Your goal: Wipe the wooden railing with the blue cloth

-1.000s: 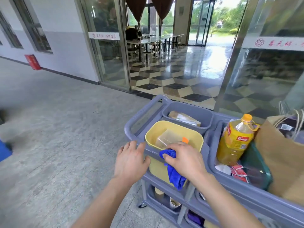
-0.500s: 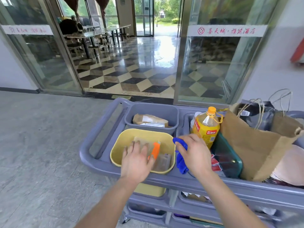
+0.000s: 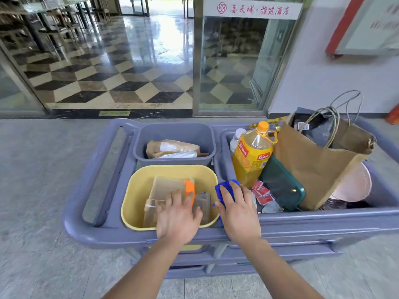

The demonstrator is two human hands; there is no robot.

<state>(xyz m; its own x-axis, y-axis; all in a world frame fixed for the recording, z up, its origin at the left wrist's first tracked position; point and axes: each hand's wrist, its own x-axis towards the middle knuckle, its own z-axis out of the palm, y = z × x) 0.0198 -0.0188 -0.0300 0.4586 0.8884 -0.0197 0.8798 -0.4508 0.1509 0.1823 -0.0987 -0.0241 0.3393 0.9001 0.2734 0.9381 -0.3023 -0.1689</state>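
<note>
Head view: right hand (image 3: pixel 238 214) grip closed around blue cloth (image 3: pixel 224 189), bunched beneath its fingers.

Matt plastic cart (image 3: pixel 90 229), soft blue cloth (image 3: pixel 224 189), glossy floor tiles (image 3: pixel 121 67).

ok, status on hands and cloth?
Right hand holds blue cloth at cart. Left hand in yellow bin, empty. No wooden railing in view.
</note>
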